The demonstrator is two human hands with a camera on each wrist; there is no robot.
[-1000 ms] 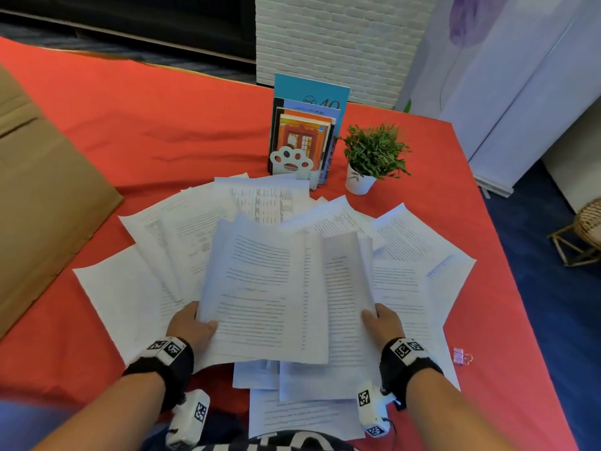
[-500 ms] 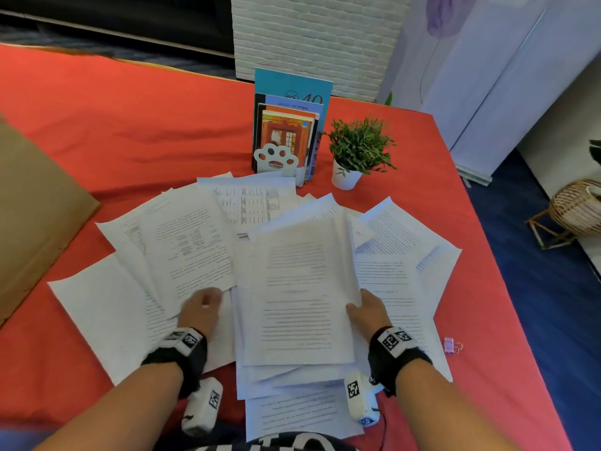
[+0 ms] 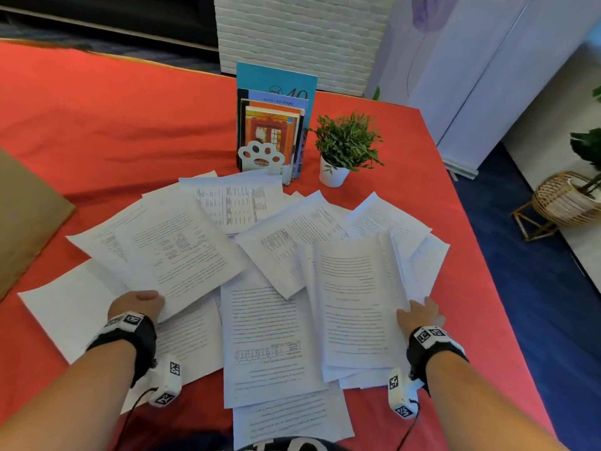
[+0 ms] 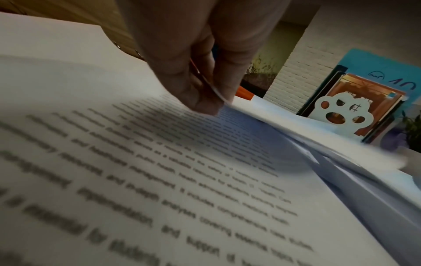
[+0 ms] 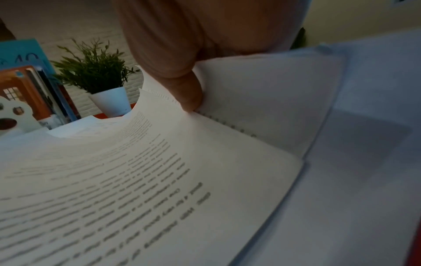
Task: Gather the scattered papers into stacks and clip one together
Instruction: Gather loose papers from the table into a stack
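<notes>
Several printed white papers lie scattered and overlapping on the red tablecloth. My left hand pinches the near edge of a tilted sheet on the left. In the left wrist view, thumb and finger close on that sheet's edge, lifting it off the page below. My right hand grips a gathered stack of papers at its right side. In the right wrist view my thumb presses on top of the curved stack. No clip shows in any view.
Upright books behind a white paw-shaped bookend stand at the back, with a small potted plant beside them. Brown cardboard lies at the left. The table's right edge drops to blue floor, where a wicker basket stands.
My left hand let go of the stack and went left to pinch another sheet. My right hand carried the stack from the middle to the right.
</notes>
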